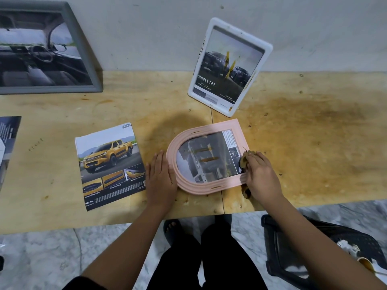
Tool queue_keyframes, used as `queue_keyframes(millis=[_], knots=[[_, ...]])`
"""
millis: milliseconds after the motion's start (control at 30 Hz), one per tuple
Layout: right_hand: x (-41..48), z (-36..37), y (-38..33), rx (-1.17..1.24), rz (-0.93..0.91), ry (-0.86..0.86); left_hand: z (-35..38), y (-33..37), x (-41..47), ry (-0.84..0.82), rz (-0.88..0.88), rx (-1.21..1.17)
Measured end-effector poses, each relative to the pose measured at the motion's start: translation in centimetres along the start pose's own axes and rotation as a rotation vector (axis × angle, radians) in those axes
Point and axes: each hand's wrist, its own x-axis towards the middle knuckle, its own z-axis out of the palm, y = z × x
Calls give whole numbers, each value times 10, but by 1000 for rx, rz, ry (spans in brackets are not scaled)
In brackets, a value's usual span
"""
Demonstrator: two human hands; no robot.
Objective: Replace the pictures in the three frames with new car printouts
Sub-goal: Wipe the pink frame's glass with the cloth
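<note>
A pink arched frame (pixel 184 141) lies flat on the wooden table with a car picture under its glass. My left hand (pixel 160 176) rests flat against the frame's rounded left edge, fingers straight. My right hand (pixel 260 174) grips a brownish cloth (pixel 244 161) on the frame's lower right corner. A white frame (pixel 266 51) with a "Double Cab" truck picture leans on the wall behind. A grey frame (pixel 83 49) showing a car interior leans at the far left. A printout of a yellow pickup (pixel 110 164) lies left of my left hand.
Another dark printout (pixel 8 139) lies at the table's left edge. A black plastic stool (pixel 314 248) with a cloth on it stands on the marble floor at the lower right. My legs and a foot are under the table's front edge.
</note>
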Motion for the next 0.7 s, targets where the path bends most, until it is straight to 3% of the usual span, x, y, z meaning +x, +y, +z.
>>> queue_keyframes(millis=[267, 700], knots=[[8, 4, -3, 43, -15, 94, 0, 1, 1, -4, 1, 3], [29, 15, -8, 114, 146, 98, -1, 1, 0, 0, 4, -9]])
